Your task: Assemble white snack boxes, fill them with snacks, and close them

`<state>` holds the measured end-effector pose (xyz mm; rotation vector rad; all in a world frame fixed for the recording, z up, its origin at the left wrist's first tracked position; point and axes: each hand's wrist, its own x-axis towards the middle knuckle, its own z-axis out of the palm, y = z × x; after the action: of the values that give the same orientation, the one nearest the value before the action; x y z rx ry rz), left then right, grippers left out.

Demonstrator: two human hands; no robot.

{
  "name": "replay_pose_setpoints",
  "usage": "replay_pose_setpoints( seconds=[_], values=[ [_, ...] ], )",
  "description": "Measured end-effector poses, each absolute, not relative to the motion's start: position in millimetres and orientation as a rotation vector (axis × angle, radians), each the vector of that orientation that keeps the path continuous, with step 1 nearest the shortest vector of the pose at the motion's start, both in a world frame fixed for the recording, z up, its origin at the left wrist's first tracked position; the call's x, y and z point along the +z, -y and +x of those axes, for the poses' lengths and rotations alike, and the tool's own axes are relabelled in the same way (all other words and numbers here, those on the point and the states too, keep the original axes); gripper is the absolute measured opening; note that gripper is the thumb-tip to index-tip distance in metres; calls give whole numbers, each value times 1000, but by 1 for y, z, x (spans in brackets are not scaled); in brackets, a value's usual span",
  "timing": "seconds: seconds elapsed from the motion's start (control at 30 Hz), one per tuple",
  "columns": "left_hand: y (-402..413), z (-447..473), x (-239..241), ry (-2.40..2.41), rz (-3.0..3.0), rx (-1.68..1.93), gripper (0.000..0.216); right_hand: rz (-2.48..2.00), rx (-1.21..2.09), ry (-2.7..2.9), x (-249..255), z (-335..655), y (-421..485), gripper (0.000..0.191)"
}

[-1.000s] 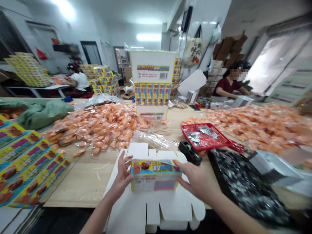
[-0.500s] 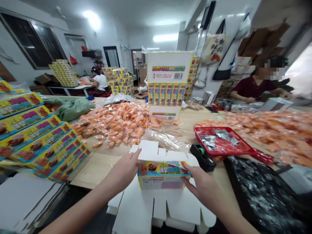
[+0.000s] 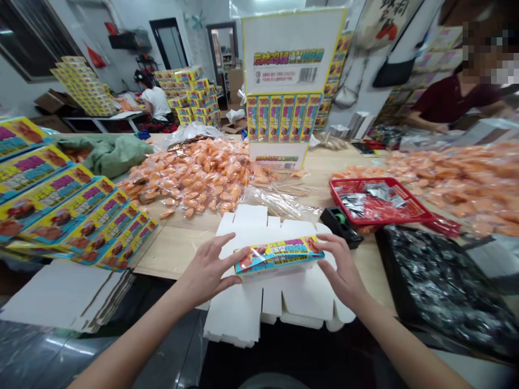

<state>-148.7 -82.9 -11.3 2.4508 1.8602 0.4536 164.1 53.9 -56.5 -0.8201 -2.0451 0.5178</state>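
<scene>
A small printed carton (image 3: 279,255) in yellow, blue and pink lies slightly tilted between my hands, its lid side facing up. My left hand (image 3: 208,267) grips its left end, the index finger on the top edge and the thumb at the front. At the right end my right hand (image 3: 338,267) has its fingers on the upper corner and its thumb below. Beneath the carton is a stack of flat white carton blanks (image 3: 239,310) with cut flaps, reaching over the table's front edge.
Finished cartons (image 3: 81,216) are piled at left. Wrapped orange pieces (image 3: 198,173) and a tall display box (image 3: 287,54) stand behind. At right are a tape dispenser (image 3: 340,224), a red basket (image 3: 413,208), a black tray (image 3: 391,281) and a co-worker (image 3: 450,105).
The carton's printed lid side now faces up more, and its front panel shows less. My left hand has moved from the rear flap to the carton's left end. The camera view has tipped downward.
</scene>
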Motion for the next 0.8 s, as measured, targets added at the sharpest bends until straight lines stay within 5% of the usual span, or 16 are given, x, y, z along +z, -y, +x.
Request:
replay_pose_setpoints(
  seconds=[0.17,0.27,0.37,0.57,0.8],
  values=[
    [49,-100,31,-1734,2251,345,55,-1058,1459,1552,-40,130,-67,33],
    [41,-58,20,-1909,2307,93,76,-986,1681,1405,-42,125,-68,61],
    [45,-50,2,-1914,2484,-46,74,-884,1701,1478,-55,140,-68,50],
    [28,-70,9,-1781,2552,-47,70,-1549,983,1178,-94,225,-125,44],
    [5,-59,-2,-1664,2585,-20,70,-1764,1386,1106,-98,262,-196,20]
  ],
)
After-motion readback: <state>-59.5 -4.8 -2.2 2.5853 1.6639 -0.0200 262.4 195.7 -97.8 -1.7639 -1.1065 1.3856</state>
